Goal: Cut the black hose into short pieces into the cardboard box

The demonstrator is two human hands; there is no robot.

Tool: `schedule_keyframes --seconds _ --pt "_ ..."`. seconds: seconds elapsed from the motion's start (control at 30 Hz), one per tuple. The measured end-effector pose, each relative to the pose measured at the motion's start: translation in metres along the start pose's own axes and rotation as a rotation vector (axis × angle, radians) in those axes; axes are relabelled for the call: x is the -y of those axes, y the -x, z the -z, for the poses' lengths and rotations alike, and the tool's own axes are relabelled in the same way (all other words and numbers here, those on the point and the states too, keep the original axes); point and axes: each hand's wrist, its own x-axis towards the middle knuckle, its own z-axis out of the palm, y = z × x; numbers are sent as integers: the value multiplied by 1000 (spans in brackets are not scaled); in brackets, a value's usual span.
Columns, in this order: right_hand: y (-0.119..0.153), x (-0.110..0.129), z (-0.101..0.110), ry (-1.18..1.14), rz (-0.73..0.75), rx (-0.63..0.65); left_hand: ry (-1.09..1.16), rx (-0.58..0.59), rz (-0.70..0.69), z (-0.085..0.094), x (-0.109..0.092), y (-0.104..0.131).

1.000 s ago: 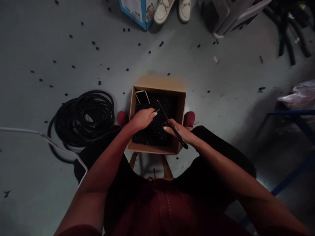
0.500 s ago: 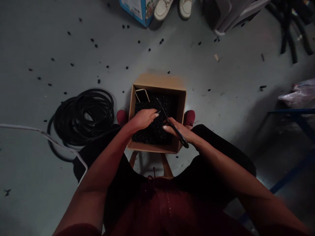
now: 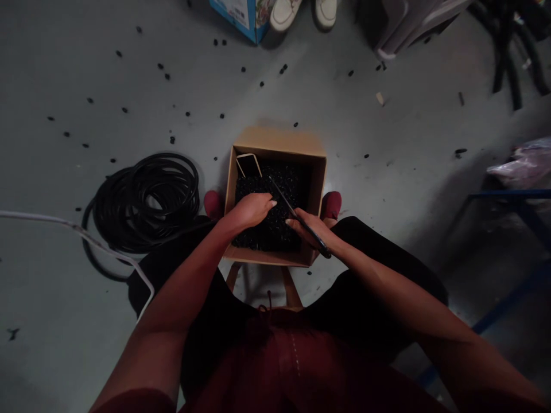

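Observation:
My left hand [image 3: 255, 209] reaches over an open cardboard box [image 3: 323, 172], its fingers pinched together. What they hold, if anything, is hidden against the dark contents. My right hand [image 3: 310, 226], over the box's right half, is closed on a long dark tool that looks like scissors [image 3: 282, 194]. Its narrow blade slants up and left, past my left fingertips, and the handle end reaches back toward my wrist. Many tiny black pieces [image 3: 269, 235] fill the lower part of the box. Inside the back left corner a dark panel with a pale edge [image 3: 249, 165] leans.
A coil of black tubing [image 3: 124, 201] lies on the floor at left, near a pale cable [image 3: 103, 246]. Small black bits [image 3: 262, 84] dot the floor. Ahead are a blue box [image 3: 235, 14] and pale shoes [image 3: 284, 14]; a blue metal frame [image 3: 512, 195] stands at right.
The thin strip that showed at my left fingertips is no longer visible. The blade tip has shifted slightly left and down, and the blade looks thinner. Both hands stay over the box.

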Motion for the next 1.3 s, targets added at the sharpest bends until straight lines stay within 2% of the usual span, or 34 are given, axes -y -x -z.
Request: schedule_keyframes --seconds 0.17,0.33,0.4,0.5,0.6,0.67,0.83,0.93,1.1,1.3 --pt "5 -5 -14 -85 -64 103 -158 118 110 -12 -7 1" --pt "6 -7 -17 -210 -100 151 -171 204 107 -13 -10 2" --pt "2 -9 -16 -228 -126 139 -143 173 96 -8 -8 2" --pt "-5 -12 -15 -283 -132 113 -60 6 95 3 -1 1" --pt "-10 -10 -9 -328 -66 51 99 -177 21 16 6 0" --pt "-10 -4 -3 -342 -4 15 237 -225 -32 22 9 0" --pt "-6 6 11 -299 126 11 535 -235 -12 22 9 0" --pt "-6 6 13 -238 175 12 618 -243 -3 18 8 -1" --pt "-4 9 17 -171 224 0 586 -241 -31 16 9 -3" --pt "-3 14 24 -98 176 49 477 -192 -56 16 10 -2"
